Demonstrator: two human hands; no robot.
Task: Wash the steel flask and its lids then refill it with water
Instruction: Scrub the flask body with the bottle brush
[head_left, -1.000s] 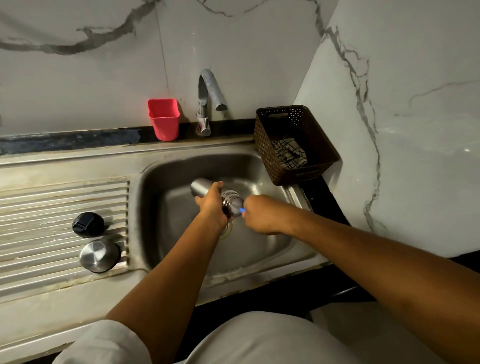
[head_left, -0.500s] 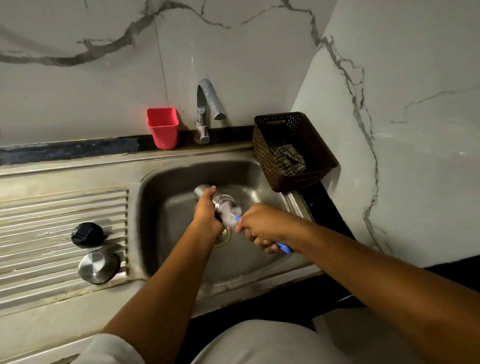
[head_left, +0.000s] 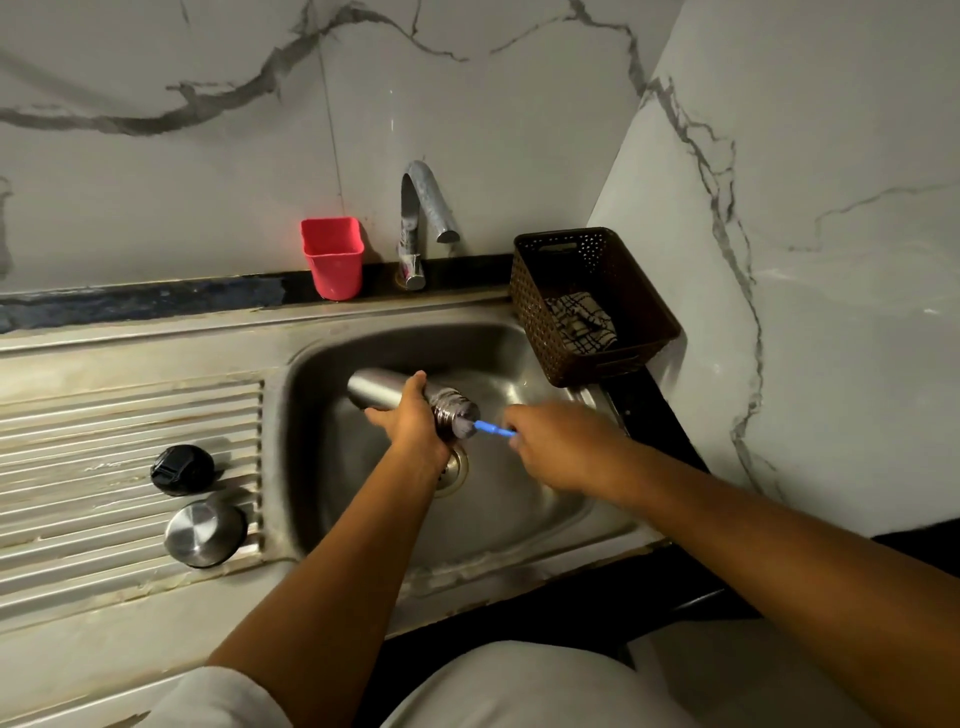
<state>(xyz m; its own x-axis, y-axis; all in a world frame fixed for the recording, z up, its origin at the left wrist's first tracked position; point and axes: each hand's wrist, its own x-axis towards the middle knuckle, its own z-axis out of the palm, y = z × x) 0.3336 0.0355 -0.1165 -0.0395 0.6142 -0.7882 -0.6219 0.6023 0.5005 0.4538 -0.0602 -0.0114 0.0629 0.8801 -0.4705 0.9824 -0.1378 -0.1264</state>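
Steel flask (head_left: 374, 389) lies sideways above the sink (head_left: 519, 509) basin. On the drainboard (head_left: 104, 415) along the sink's left edge sit a black lid (head_left: 182, 470) and a steel lid (head_left: 205, 533). Left hand (head_left: 415, 421) wraps the flask's neck; right hand (head_left: 550, 441) grips a blue brush (head_left: 493, 428), its head seemingly inside the mouth.

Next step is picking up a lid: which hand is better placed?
Left, probably. The black lid and steel lid lie on the drainboard nearer the left hand, though it must first release the flask; the right hand holds the blue brush and would cross over.
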